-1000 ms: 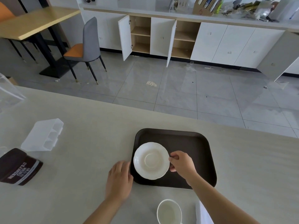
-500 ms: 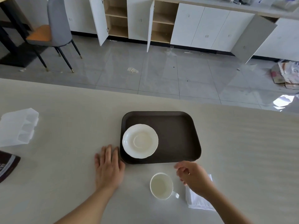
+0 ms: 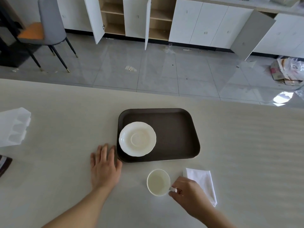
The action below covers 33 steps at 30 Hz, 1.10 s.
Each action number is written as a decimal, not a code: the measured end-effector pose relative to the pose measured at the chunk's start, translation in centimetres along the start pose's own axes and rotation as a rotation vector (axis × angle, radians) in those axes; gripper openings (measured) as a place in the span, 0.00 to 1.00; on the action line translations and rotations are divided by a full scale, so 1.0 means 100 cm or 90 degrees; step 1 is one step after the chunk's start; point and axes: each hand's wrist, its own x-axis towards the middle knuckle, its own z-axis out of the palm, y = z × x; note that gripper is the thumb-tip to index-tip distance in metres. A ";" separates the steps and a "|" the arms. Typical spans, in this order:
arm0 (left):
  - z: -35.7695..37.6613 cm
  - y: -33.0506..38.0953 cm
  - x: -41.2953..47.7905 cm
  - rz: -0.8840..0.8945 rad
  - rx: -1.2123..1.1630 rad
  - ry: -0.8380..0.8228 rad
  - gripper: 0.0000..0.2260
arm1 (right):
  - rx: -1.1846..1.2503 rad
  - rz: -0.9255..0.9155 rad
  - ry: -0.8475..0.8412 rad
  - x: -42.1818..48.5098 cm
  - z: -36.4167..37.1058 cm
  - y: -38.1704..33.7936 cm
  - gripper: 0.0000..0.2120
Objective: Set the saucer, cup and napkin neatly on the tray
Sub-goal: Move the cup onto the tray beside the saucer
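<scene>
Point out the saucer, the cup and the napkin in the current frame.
saucer [image 3: 137, 139], head view, on its centre well.
cup [image 3: 158, 182], head view, on its inside bottom.
napkin [image 3: 203, 179], head view, on the bare cloth beyond the hand.

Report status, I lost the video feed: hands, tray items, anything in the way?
Left hand flat beside tray, empty. Right hand pinching cup handle, cup on table. Saucer on tray; napkin off it. Path clear.

Cup [image 3: 158, 182] handle and napkin [image 3: 203, 182] corner under right hand [image 3: 185, 189]; dark packet [image 3: 4, 164] edge-cropped.
</scene>
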 end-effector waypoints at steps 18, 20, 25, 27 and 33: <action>0.006 -0.001 0.000 0.002 -0.001 0.029 0.25 | 0.083 -0.023 0.299 0.090 -0.056 0.026 0.05; 0.006 -0.001 -0.001 0.001 0.002 0.027 0.25 | 0.099 0.011 0.288 0.107 -0.055 0.031 0.06; 0.007 -0.001 0.000 0.000 -0.005 0.036 0.25 | 0.169 0.049 0.270 0.140 -0.047 0.035 0.06; 0.006 -0.001 0.001 0.001 -0.004 0.037 0.25 | 0.202 0.063 0.256 0.147 -0.045 0.035 0.07; 0.008 -0.002 0.002 0.000 -0.002 0.029 0.25 | 0.301 0.092 0.217 0.158 -0.046 0.041 0.09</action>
